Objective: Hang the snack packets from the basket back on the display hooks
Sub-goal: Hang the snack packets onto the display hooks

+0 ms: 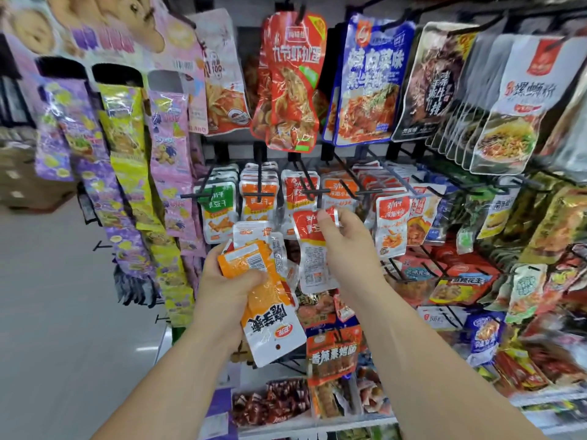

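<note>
The right hand pinches the top of a red and white packet with its thumb and curled fingers, and the packet hangs just under the tip of the black hook. The left hand is lower and to the left of the hook, with its fingers wrapped tight round a bunch of orange and white packets. More red packets hang on the hook, further back.

Matt black wire-metal hooks carry glossy, crinkled plastic-film snack packets; just below them the red-and-silver packet and, lower left, the orange-and-white packet gleam foil-like.
</note>
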Available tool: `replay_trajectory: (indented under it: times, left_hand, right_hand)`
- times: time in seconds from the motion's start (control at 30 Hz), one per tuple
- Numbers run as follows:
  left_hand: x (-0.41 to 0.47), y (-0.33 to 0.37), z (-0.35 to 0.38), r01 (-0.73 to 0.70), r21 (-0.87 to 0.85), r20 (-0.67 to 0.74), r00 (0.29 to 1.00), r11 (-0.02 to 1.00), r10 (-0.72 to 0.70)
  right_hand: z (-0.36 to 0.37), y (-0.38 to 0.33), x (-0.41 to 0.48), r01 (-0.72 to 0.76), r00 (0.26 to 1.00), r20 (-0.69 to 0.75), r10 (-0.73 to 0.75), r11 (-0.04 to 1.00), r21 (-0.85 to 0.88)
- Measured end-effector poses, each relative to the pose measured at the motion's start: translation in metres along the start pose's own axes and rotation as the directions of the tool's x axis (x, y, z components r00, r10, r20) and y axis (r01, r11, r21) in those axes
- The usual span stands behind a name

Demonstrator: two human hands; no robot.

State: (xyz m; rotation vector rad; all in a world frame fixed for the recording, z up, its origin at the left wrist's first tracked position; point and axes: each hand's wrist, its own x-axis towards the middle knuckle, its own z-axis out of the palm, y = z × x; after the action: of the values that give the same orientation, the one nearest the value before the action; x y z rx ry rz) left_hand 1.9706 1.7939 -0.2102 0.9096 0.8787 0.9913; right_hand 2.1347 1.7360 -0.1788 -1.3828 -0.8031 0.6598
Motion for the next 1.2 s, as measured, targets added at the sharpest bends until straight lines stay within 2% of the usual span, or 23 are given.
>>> replay_trajectory:
  times: [0.3, 0.63, 0.77, 0.97, 1.07, 1.13, 1.2]
  left_hand:
    - [0.006, 0.004, -0.005, 0.022, -0.010, 0.001, 1.000, 1.000, -0.022]
    - [0.009, 0.008, -0.001, 0.041, 0.007, -0.018, 0.999, 0.999, -0.041]
    - [0.008, 0.006, 0.000, 0.028, 0.015, -0.034, 0.999, 0.999, -0.027]
    - [0.005, 0.005, 0.002, 0.003, 0.005, -0.051, 0.999, 1.000, -0.003]
    - [0.002, 0.003, 0.006, -0.019, 0.013, -0.056, 0.998, 1.000, 0.020]
    - [0.001, -0.001, 0.011, -0.016, 0.009, -0.060, 0.998, 1.000, 0.017]
    - [-0.001, -0.004, 0.018, -0.003, 0.012, -0.051, 0.999, 1.000, 0.004]
  right_hand:
    - [0.015, -0.002, 0.015, 0.029, 0.979, -0.196, -0.048, 0.995, -0.098]
    - [0.021, -0.005, 0.020, 0.020, 0.965, -0.263, -0.026, 1.000, -0.023]
    - [0.019, -0.004, 0.021, 0.022, 0.963, -0.268, -0.031, 0.999, -0.034]
    - [0.005, 0.015, 0.016, -0.016, 0.987, -0.163, 0.010, 0.999, -0.038]
    - [0.000, 0.023, 0.007, -0.037, 0.977, -0.210, 0.023, 0.998, -0.060]
    - [0.000, 0.030, 0.001, 0.005, 0.975, -0.219, -0.032, 0.992, -0.125]
    - [0.002, 0.040, -0.005, 0.055, 0.982, -0.161, -0.103, 0.960, -0.275]
